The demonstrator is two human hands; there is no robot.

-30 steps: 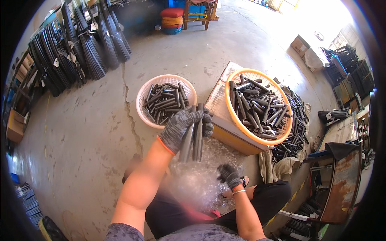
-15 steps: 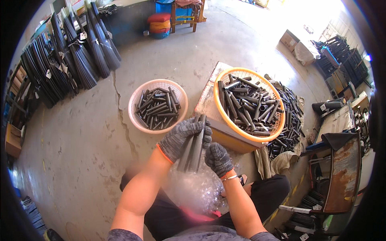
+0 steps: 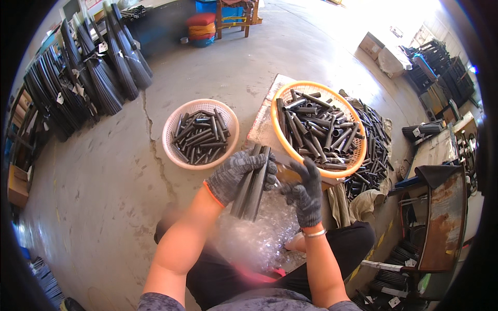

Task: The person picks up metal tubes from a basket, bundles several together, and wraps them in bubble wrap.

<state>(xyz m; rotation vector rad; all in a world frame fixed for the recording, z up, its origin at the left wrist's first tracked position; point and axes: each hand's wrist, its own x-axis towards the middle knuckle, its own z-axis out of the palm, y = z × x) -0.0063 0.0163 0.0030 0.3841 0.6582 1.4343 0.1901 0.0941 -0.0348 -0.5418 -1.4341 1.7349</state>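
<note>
The left hand (image 3: 241, 173) hides the middle of the black tubes (image 3: 256, 192) it grips, and the right hand (image 3: 305, 193) is slightly blurred at its fingertips. Below them the clear plastic heap (image 3: 259, 228) turns to haze – its near side can't be made out. The orange basket (image 3: 311, 87) covers part of the cardboard box (image 3: 264, 119), the upper edge crops a wooden stand (image 3: 256, 13) – and the paper tags (image 3: 102, 47) are too small to read

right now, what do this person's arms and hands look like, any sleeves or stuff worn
The left hand and right hand wear mottled dark-grey knit gloves, the left one edged in orange at the cuff. A pale, silvery bracelet circles the right wrist. The forearms are bare below short, mottled grey sleeves.
</note>
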